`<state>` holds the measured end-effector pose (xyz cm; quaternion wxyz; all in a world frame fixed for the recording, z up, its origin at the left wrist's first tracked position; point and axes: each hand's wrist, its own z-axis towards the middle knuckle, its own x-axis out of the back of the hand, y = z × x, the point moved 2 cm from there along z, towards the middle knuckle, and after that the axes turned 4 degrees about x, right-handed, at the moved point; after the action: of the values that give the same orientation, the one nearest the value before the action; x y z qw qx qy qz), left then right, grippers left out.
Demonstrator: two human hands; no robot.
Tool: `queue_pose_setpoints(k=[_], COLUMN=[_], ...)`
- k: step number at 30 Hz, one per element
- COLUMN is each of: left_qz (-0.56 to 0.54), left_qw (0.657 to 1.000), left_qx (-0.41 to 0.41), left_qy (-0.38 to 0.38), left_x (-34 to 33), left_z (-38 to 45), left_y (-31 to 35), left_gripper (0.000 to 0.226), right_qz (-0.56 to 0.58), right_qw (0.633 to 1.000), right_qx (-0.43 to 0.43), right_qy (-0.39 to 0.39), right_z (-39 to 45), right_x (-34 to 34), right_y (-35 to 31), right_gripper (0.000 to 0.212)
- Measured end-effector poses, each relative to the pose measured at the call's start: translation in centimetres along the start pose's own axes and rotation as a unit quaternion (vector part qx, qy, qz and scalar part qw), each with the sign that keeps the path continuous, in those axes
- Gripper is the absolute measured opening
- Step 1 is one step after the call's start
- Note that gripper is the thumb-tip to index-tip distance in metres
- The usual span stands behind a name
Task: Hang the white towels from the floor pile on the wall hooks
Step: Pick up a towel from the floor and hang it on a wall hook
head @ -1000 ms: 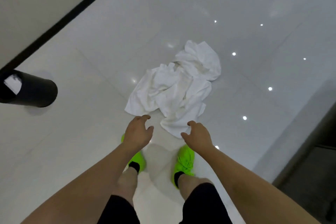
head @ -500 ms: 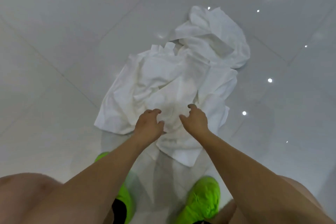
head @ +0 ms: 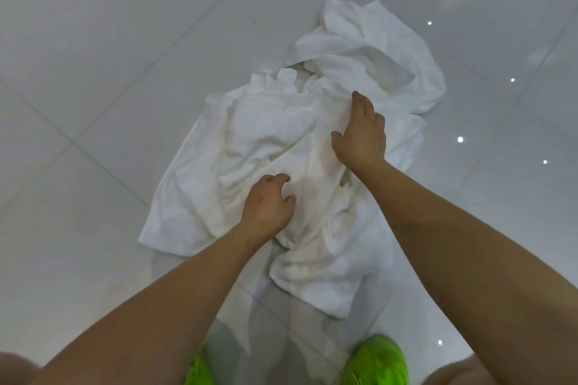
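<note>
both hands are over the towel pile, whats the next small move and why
Probably close the left hand on the fold of cloth under its curled fingers. Neither hand grips anything yet: the right hand lies open and flat farther back on the white towels, which lie crumpled together on the tiled floor. Pinching one layer first should help lift a single towel free.

Your white towels [head: 275, 141] lie in one crumpled heap on the glossy tiled floor [head: 93, 40]. The far end bunches up in thick folds, the near end trails out flat to a corner pointing toward you, and creased layers overlap across the heap's middle.
</note>
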<state>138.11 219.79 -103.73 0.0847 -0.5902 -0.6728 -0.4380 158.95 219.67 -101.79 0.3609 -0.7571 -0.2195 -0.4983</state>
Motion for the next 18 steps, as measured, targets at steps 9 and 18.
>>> queue_pose_setpoints(k=[9, 18], left_qz=[0.004, 0.026], left_qw=[1.0, 0.999], left_qx=[-0.009, 0.016], left_qy=[0.017, -0.043], left_x=[2.2, 9.1], left_z=[-0.1, -13.4], left_y=[1.3, 8.9], left_gripper=[0.049, 0.05], right_qz=[-0.026, 0.134], right_qw=[0.999, 0.985], right_qx=[-0.009, -0.032], right_qy=[-0.022, -0.103], right_z=[-1.0, -12.8], right_x=[0.7, 12.7], right_y=[-0.5, -4.1], right_gripper=[0.023, 0.019])
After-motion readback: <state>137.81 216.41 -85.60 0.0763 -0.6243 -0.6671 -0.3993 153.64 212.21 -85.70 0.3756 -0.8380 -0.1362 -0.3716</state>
